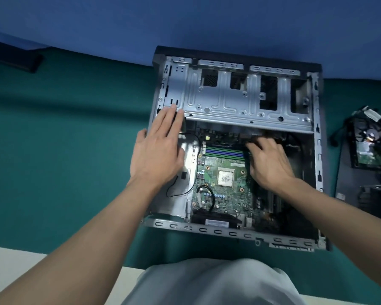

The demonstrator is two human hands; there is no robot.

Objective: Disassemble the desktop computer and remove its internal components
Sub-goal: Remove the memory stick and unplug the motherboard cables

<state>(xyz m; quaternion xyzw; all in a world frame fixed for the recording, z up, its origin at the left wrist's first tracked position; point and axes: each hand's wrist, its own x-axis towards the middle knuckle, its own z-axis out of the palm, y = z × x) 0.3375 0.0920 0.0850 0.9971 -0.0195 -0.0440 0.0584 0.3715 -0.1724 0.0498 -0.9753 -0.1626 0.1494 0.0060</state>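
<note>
A desktop computer case [229, 233] is lying on its side near the middle of a green desk [64, 150], its side panel off and its inside facing up. A green motherboard [224, 199] is sitting in the lower half of the case, with a square silver processor [225, 178] at its centre and a row of blue and green memory slots [224, 151] just above it. A bare metal drive cage [229, 100] is spanning the upper half.

The left hand [158, 148] is lying flat and open on the left side of the case, fingers straight and together, their tips touching the lower left corner of the drive cage; it is holding nothing. The right hand [268, 159] is reaching inside the case beside the right end of the memory slots, fingers curled downward into the dark gap under the cage edge. Whether it is gripping anything cannot be told, as the fingertips are blurred and shadowed. A thin black wire [167, 192] is looping below the left wrist.

Well apart to the right, a black removed part with cables [370, 144] is lying on the desk. A dark flat object [15, 57] is sitting at the far left edge. A blue wall [185, 23] is rising behind the desk, and the person's grey clothing [218, 282] is filling the bottom
</note>
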